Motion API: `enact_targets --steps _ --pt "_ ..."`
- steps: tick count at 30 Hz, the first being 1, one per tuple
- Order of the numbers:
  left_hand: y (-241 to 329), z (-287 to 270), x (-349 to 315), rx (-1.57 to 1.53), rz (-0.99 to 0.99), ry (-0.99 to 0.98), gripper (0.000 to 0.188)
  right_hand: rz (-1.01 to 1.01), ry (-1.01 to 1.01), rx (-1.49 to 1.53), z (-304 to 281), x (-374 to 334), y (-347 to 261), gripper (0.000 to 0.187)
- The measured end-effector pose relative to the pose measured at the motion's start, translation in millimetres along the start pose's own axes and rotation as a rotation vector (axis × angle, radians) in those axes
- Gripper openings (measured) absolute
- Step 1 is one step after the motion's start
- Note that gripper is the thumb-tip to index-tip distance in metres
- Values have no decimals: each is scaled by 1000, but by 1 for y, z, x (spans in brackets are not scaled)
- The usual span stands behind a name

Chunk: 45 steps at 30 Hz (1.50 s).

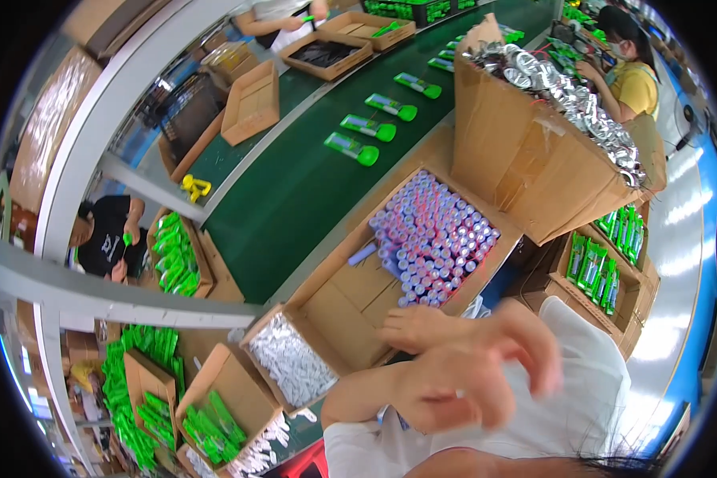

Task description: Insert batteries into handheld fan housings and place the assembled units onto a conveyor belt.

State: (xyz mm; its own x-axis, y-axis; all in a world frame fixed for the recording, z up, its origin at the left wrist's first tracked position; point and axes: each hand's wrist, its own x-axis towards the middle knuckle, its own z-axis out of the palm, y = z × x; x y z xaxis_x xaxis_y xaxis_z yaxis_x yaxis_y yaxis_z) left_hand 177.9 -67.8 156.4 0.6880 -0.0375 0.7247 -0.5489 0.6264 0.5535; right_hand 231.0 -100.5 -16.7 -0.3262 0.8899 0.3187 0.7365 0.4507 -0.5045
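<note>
My left hand (464, 390) is raised close in front of my white shirt, its fingers bent and smeared by motion; a tiny pale spot shows among them, too small to name. Behind it, my right hand (421, 328) reaches leftward over the near edge of a cardboard tray (334, 307), fingers apart, with nothing visible in them. The tray's far right part is packed with upright purple cylindrical cells (434, 231) and thin red wires. One loose purple cell (362, 255) lies beside them. Next to the tray stands a box of small white parts (292, 360).
A green conveyor belt (287, 207) carries several green-ended packs (352, 149). A tall carton (502, 143) full of silvery pieces (562, 92) rises at the right. Boxes of green packs (593, 271) flank me. Grey metal posts (135, 295) stand left; co-workers sit around.
</note>
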Motion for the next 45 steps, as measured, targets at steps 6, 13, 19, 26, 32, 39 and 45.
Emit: enact_targets --steps 6,13,19,26,32,39,45 --pt "3 -104 -65 1341 -555 345 28 -81 315 -201 36 -13 15 26" --pt "56 -193 -165 2368 -750 730 31 -38 256 -145 35 -11 11 23" --pt "60 -194 -169 1978 -887 746 32 -13 250 -128 37 -7 14 22" --pt "63 -193 -169 1935 -913 745 33 -32 297 -119 41 -4 17 25" --pt "62 -190 -164 1956 -946 747 34 -28 293 -113 40 -5 17 28" --pt "61 -191 -166 1948 -941 758 33 -34 303 -109 38 -5 16 29" --pt "62 -189 -166 1949 -907 741 32 -41 303 -121 39 -6 15 28"
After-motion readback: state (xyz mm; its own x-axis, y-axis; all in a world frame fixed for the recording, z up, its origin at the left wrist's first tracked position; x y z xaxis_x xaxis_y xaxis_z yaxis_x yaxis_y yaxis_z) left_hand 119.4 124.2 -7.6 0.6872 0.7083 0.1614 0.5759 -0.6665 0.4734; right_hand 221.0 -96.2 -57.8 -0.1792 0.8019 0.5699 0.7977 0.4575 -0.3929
